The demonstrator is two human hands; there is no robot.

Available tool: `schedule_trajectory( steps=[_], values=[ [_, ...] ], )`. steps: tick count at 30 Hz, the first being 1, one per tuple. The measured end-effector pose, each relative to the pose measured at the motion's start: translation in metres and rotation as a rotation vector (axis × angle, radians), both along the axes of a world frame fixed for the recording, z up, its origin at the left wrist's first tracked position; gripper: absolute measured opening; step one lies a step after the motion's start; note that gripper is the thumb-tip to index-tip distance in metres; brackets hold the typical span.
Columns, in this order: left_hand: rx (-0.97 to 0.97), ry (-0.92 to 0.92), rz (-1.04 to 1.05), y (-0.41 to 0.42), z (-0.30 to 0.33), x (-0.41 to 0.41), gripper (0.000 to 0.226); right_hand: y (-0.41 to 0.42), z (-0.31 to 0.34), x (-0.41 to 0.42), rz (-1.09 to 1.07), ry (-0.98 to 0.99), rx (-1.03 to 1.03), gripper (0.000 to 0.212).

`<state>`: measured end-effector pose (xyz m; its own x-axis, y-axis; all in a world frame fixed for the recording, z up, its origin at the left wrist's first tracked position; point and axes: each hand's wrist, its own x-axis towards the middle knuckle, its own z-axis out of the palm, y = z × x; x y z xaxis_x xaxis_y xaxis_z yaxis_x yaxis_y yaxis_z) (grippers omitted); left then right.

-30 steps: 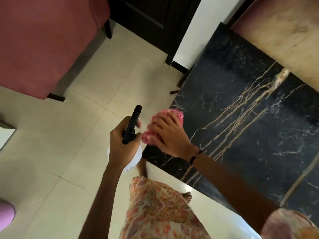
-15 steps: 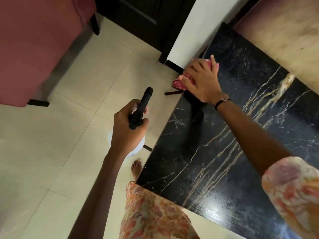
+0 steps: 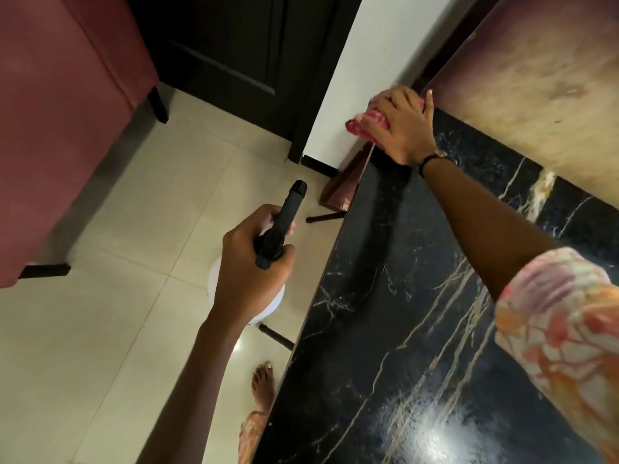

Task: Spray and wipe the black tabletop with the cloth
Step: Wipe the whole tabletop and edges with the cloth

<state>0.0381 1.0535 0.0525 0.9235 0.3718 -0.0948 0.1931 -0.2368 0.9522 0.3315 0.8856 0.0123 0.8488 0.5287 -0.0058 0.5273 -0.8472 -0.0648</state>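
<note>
Pink cloth (image 3: 366,123) sits at the far corner of the black marble worktop (image 3: 418,296), pressed flat under my right hand (image 3: 402,128) with fingers spread over it. My left hand (image 3: 251,272) grips the spray bottle (image 3: 284,226) out over the floor. I reckon the overhanging cloth could slip off the edge. No readable writing anywhere.

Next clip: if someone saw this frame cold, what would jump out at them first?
Probably the right hand pressing a pink cloth onto the far left corner of the black marble tabletop, beside the white wall. Next, the left hand gripping a spray bottle with a black head and white body, held out over the tiled floor left of the table. A bright glare sits on the tabletop's near end.
</note>
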Motion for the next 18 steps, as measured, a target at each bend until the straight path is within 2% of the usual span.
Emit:
schedule_trajectory(
  steps=[6,10,13,18],
  values=[
    [0.052,0.017,-0.028,-0.001,0.0,0.0,0.023,0.014,-0.006,0.033,-0.329,-0.052,0.102,0.051],
    [0.022,-0.007,-0.02,-0.001,0.008,0.001,0.017,0.009,-0.003,0.034,-0.47,-0.036,0.143,0.047],
    [0.003,-0.034,-0.013,-0.001,0.017,0.005,0.018,-0.012,-0.003,0.03,-0.511,-0.043,0.144,0.049],
    [0.004,-0.121,-0.034,-0.002,0.03,0.011,0.016,-0.082,0.0,0.023,-0.722,-0.033,0.098,0.053]
  ],
)
